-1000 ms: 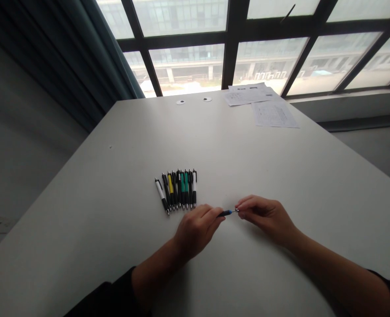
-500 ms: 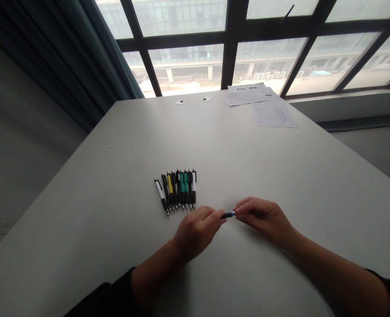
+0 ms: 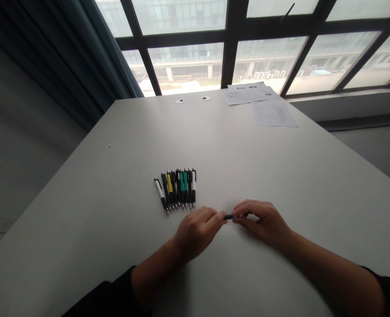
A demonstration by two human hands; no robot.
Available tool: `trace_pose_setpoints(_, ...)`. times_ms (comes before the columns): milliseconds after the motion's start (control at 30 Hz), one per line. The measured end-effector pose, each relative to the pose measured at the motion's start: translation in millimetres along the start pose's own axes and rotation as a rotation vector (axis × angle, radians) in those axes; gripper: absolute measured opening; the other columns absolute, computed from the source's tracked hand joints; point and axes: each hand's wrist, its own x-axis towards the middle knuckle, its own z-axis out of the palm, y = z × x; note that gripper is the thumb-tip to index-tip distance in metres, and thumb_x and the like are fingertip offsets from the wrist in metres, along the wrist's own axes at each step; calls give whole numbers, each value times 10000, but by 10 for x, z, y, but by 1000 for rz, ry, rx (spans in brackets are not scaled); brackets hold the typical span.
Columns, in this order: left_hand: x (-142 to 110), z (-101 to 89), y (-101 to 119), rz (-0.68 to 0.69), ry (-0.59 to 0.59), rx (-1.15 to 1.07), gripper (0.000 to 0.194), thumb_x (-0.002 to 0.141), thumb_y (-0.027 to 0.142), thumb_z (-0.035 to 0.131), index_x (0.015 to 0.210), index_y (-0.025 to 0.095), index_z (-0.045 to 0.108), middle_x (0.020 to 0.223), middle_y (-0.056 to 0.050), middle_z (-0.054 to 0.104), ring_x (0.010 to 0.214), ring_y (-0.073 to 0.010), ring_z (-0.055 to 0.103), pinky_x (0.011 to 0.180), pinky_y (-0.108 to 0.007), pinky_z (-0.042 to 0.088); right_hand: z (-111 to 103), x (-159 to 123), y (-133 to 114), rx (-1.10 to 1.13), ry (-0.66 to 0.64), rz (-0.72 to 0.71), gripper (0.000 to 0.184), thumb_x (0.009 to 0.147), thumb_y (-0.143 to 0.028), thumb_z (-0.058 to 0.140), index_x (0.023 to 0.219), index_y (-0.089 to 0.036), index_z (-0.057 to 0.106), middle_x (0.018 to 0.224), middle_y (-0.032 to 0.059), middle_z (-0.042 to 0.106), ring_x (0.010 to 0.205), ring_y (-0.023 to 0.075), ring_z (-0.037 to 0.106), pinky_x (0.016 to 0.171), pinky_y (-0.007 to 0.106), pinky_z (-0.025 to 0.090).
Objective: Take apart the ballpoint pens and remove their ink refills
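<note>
Both hands rest low on the white table (image 3: 115, 229) and meet over a dark blue pen (image 3: 229, 216). My left hand (image 3: 195, 231) curls round the pen's barrel, hiding most of it. My right hand (image 3: 264, 220) pinches the pen's other end with fingertips pressed together. Only a short dark stretch of the pen shows between the two hands. Just beyond my left hand lies a tidy row of several pens (image 3: 178, 189), side by side, with white, black, yellow and green barrels.
Printed paper sheets (image 3: 264, 105) lie at the table's far right, by the window. Two small round white discs (image 3: 193, 100) sit near the far edge. A dark curtain (image 3: 82, 66) hangs at the left.
My right hand has slid left toward my left hand. The blue stretch and silver tip of the pen seen earlier are now covered, leaving a shorter dark piece in view.
</note>
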Motion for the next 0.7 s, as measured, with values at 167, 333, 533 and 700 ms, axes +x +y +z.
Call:
trace_pose_setpoints(167,-8,-16,-10,59,-1,46,153,943,201,635,1071,119,654,767,-34,680,672,-158,617,620,-272,504,-8,0,-27,-106,-42,-18,94,930,-267,658,932,-190,711,822,61,738,687,141,648,630,241,515)
trace_pose_setpoints(333,0,-23,-1,77,-1,53,145,960,216,615,1071,130,653,760,-22,678,663,-144,611,624,-268,501,1,-5,-7,-162,-90,-60,244,998,-308,543,842,-178,678,739,49,682,640,128,599,622,241,491)
trace_pose_setpoints(533,32,-40,9,52,21,44,128,969,221,604,1040,125,648,764,-24,680,676,-139,624,618,-253,505,8,-38,12,-130,-72,-60,123,951,-281,619,1025,-184,606,898,75,663,683,129,589,614,235,500)
trace_pose_setpoints(700,35,-36,16,68,27,34,122,956,219,624,1039,133,648,760,-18,681,661,-139,610,623,-259,504,-17,-28,-2,-202,-112,-62,224,1001,-303,532,826,-190,613,688,14,601,594,119,526,576,234,439)
